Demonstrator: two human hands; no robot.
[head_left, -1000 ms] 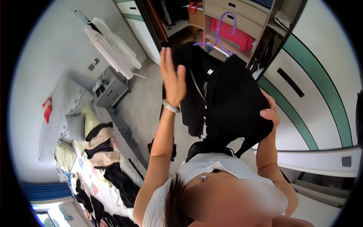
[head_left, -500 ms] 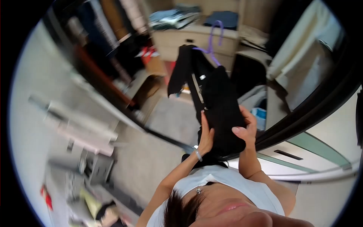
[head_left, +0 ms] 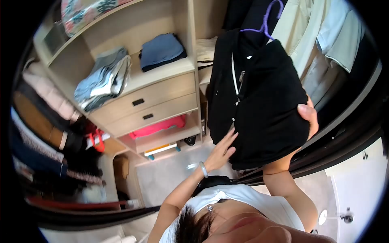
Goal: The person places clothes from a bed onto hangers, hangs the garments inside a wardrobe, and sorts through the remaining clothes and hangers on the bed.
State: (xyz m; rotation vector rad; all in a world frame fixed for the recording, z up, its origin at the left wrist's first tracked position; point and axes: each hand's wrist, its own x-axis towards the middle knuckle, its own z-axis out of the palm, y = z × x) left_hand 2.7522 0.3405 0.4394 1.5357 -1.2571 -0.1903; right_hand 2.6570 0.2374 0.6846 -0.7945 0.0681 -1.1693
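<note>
A black zip-front jacket (head_left: pixel 267 101) hangs from a purple hanger (head_left: pixel 264 25) in the upper right of the head view. My right hand (head_left: pixel 311 117) grips the jacket's right side, thumb in front and the other fingers hidden behind the cloth. At its lower front edge, my left hand (head_left: pixel 221 152) rests stretched fingertips against the fabric near the zip line. A pale bangle (head_left: pixel 203 169) circles the left wrist. Whether the hanger's hook touches a rail cannot be made out.
Folded jeans (head_left: pixel 103 79) and folded blue clothes (head_left: pixel 162 50) lie on a wooden shelf above two drawers (head_left: pixel 150 107). A pink item (head_left: pixel 158 126) is below. Light garments (head_left: pixel 312 36) hang at right, darker clothes (head_left: pixel 40 133) at left.
My view has turned toward the wardrobe. The jacket has moved up and right, nearer the hanging light garments, and shows broader. My right hand has moved up and right with it.
</note>
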